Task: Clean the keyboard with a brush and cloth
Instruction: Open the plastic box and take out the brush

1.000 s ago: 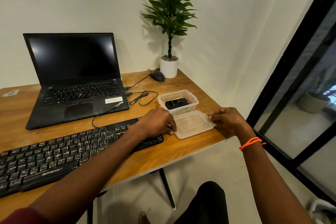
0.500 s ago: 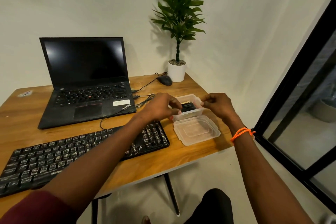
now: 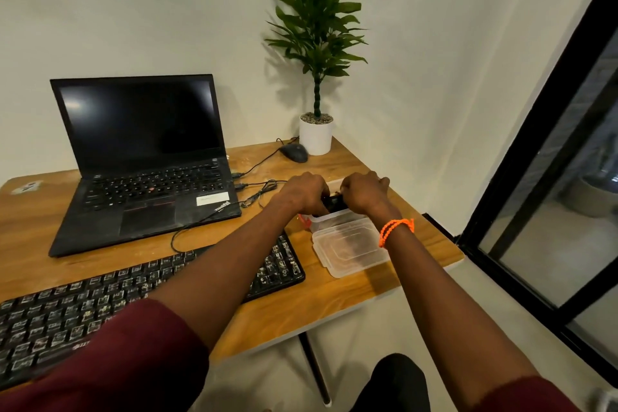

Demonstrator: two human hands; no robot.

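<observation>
A dusty black keyboard lies across the front of the wooden desk. At the desk's right side stands a clear plastic container, and its lid lies flat in front of it. Both hands are over the container. My left hand and my right hand both grip a small black object held just above the container. Its shape is mostly hidden by my fingers. A small red-orange item shows at the container's left side.
An open black laptop sits at the back left, with cables running to its right side. A black mouse and a potted plant stand at the back right corner. A dark-framed glass door is on the right.
Both hands left the lid lying on the desk, moved back to the container, and now hold the black object from it between them. The camera shifted slightly.
</observation>
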